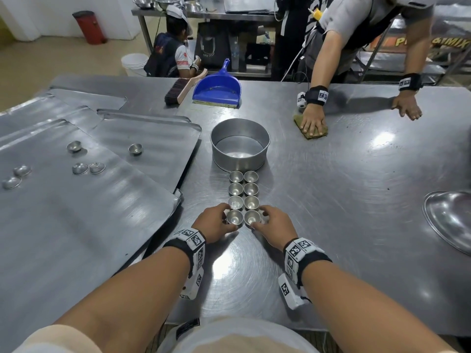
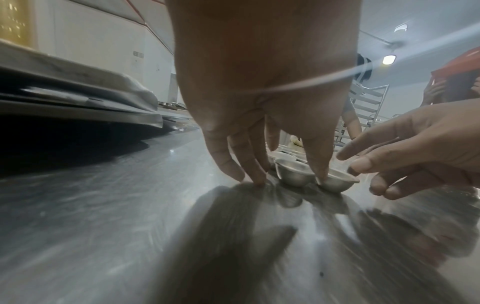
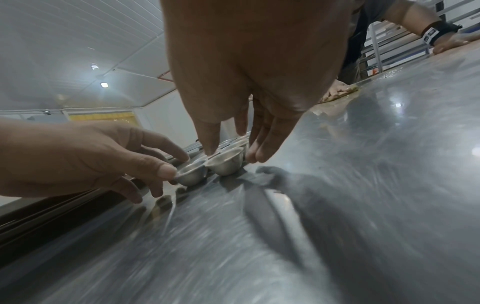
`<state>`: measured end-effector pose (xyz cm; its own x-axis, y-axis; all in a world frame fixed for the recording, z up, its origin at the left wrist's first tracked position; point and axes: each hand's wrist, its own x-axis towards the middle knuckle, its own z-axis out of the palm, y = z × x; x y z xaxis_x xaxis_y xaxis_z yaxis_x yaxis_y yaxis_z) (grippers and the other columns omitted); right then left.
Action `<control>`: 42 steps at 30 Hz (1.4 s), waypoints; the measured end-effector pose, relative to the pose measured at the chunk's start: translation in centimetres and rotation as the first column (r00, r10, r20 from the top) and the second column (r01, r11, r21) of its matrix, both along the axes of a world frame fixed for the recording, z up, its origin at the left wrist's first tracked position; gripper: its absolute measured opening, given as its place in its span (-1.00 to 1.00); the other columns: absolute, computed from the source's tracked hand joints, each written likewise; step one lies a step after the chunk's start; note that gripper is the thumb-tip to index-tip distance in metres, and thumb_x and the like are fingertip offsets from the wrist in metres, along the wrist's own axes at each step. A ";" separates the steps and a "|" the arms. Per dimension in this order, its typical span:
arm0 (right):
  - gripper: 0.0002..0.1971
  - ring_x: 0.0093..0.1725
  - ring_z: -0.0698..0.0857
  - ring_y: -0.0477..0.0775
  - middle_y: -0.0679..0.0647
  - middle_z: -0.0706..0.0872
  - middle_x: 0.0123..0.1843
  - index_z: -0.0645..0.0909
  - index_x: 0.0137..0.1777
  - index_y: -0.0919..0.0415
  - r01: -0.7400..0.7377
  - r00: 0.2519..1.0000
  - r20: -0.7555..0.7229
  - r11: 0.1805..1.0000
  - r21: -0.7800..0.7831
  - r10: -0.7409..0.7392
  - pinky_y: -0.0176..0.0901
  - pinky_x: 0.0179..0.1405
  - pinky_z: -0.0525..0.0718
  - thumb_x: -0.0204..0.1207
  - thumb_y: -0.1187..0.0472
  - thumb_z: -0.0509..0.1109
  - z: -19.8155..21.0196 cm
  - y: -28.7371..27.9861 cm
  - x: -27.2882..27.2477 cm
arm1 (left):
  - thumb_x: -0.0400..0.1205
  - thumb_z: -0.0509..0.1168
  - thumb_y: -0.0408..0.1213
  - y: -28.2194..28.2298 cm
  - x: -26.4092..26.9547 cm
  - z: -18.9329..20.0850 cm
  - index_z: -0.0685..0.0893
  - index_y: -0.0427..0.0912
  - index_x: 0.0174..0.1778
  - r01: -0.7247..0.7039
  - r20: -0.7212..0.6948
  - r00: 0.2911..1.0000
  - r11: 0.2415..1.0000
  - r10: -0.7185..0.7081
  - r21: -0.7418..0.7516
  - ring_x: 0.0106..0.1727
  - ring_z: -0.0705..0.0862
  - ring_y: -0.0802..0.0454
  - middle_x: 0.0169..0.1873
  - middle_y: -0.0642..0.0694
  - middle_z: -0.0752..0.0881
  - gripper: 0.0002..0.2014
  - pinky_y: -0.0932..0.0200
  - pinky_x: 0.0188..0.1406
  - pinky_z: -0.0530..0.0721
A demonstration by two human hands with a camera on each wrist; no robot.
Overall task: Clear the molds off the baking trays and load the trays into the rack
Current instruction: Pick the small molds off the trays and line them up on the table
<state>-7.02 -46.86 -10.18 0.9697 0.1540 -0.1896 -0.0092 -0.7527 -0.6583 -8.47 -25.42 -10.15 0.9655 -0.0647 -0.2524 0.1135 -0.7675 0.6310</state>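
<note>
I judge the mold-clearing step under way: my left hand pinches the near-left mold and my right hand pinches the near-right mold, closing a double row of small, shiny metal cups at frame centre on the counter. Six molds remain on the baking trays at left; collecting them comes next, before any tray can be lifted.

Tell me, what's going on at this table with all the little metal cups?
Someone is lining up small metal cups in two rows on the steel table. The left hand and right hand each hold a nearest cup. Six more cups still sit on the baking trays. Another person wipes the table.
</note>
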 end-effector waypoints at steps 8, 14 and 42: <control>-0.74 0.05 0.71 0.08 -0.03 0.72 0.04 0.70 0.12 0.05 -0.020 0.989 0.145 0.999 -0.033 0.025 -0.08 0.02 0.60 0.56 -0.07 0.41 4.9 2.3 2.2 | 0.53 0.43 0.29 3.0 -0.9 4.5 0.53 0.04 0.52 -0.078 0.058 0.996 0.994 0.074 0.070 0.13 0.72 0.01 0.19 -0.04 0.75 -0.32 0.03 0.22 0.65; -0.67 0.11 0.70 0.07 0.04 0.74 0.12 0.72 0.21 0.10 -0.207 0.946 0.247 0.978 -0.039 0.210 -0.10 0.11 0.61 0.56 -0.07 0.45 9.6 9.5 4.2 | 0.55 0.45 0.22 8.7 -3.7 9.7 0.61 -0.01 0.46 -0.294 0.156 0.946 0.955 0.284 0.042 0.08 0.71 0.03 0.11 -0.02 0.77 -0.39 0.13 0.09 0.64; -0.58 0.25 0.68 0.15 0.10 0.66 0.34 0.67 0.34 0.08 -0.564 0.797 0.068 0.779 -0.274 0.600 -0.04 0.25 0.63 0.56 -0.10 0.46 9.1 41.9 15.1 | 0.59 0.47 0.07 38.9 -0.9 9.2 0.60 0.03 0.48 -0.537 0.072 0.843 0.843 0.533 0.046 0.07 0.67 0.04 0.19 -0.05 0.72 -0.46 0.20 0.07 0.53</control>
<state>8.06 -5.00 -1.11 0.7271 0.6682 -0.1579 0.5602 -0.7103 -0.4261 -9.34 13.44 -0.99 0.8578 0.4795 -0.1853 0.4848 -0.6349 0.6015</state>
